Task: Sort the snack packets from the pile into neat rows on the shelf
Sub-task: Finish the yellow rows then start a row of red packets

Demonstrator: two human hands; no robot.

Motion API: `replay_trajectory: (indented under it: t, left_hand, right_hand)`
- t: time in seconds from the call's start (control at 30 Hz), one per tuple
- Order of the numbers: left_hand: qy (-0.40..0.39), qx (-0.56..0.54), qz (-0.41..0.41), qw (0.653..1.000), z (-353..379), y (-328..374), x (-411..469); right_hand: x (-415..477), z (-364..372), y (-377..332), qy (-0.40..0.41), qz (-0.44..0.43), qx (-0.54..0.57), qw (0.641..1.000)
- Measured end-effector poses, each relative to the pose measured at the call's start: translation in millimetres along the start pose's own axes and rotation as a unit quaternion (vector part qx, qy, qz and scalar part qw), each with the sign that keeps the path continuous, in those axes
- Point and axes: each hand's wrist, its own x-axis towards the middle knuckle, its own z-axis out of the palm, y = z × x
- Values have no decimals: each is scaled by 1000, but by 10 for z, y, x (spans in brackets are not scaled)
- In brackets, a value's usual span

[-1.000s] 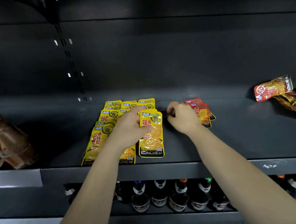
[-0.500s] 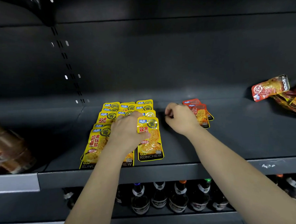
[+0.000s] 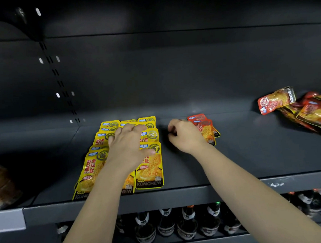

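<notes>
Yellow snack packets [image 3: 149, 170] lie in three overlapping rows on the dark shelf [image 3: 250, 153]. My left hand [image 3: 128, 145] rests flat on them, fingers spread over the middle row and thumb on the front packet of the right row. Just right of the yellow rows, my right hand [image 3: 184, 135] rests on the shelf with fingers curled; nothing shows inside it. Behind its knuckles lies a short row of red packets [image 3: 205, 127], partly hidden. The unsorted pile of red and orange packets [image 3: 311, 111] sits at the far right, with one packet [image 3: 276, 100] leaning on its left side.
Brown wrapped goods [image 3: 1, 185] stand at the shelf's left end. Several dark bottles [image 3: 187, 224] line the shelf below. The shelf's front lip [image 3: 197, 195] runs under my forearms. Bare shelf lies between the red row and the pile.
My left hand has laid the yellow packet it held flat at the front of the right row and now lies spread over the rows. My right hand has barely moved.
</notes>
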Motion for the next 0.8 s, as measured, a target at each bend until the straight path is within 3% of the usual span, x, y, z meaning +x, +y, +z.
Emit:
replay_trajectory:
  t: [0.23,0.8]
  left_hand:
    - [63,22,36,997,26,468,247]
    - [16,19,158,987,607,2650,877]
  right_hand:
    - [-5,-414,276,27,-28,-49,998]
    - [-240,-1603,2209,93,6,-53,994]
